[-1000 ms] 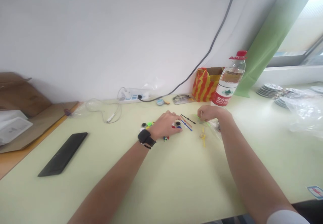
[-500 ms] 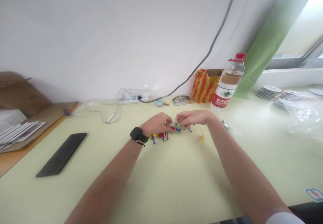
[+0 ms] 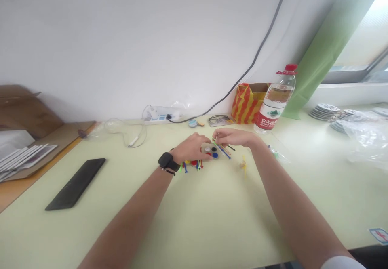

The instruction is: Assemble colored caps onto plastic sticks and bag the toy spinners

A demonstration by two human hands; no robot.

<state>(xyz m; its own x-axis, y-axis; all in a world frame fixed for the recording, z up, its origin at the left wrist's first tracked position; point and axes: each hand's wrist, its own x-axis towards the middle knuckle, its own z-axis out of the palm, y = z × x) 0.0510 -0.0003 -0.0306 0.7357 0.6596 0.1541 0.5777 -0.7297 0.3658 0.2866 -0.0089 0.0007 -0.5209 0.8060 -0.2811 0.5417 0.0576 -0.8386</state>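
Note:
Both hands meet over a cluster of small coloured plastic pieces [image 3: 212, 152] on the pale green table [image 3: 206, 216]: round caps and thin pointed sticks. My left hand [image 3: 192, 150], with a black watch on the wrist, rests curled over the left part of the cluster. My right hand [image 3: 232, 137] is pinched on a thin green stick [image 3: 215, 143] just above the pieces. A yellow piece [image 3: 243, 164] lies a little to the right of the cluster.
A black phone [image 3: 75, 183] lies at the left. A water bottle [image 3: 274, 101], a striped bag [image 3: 247, 103], glasses [image 3: 220, 119] and a power strip [image 3: 159, 115] line the wall. Stacked plates [image 3: 325, 110] and clear plastic [image 3: 366, 135] sit at the right.
My right hand came left from the clear bag area to the cluster and now pinches a green stick. My left hand shifted slightly over the pieces.

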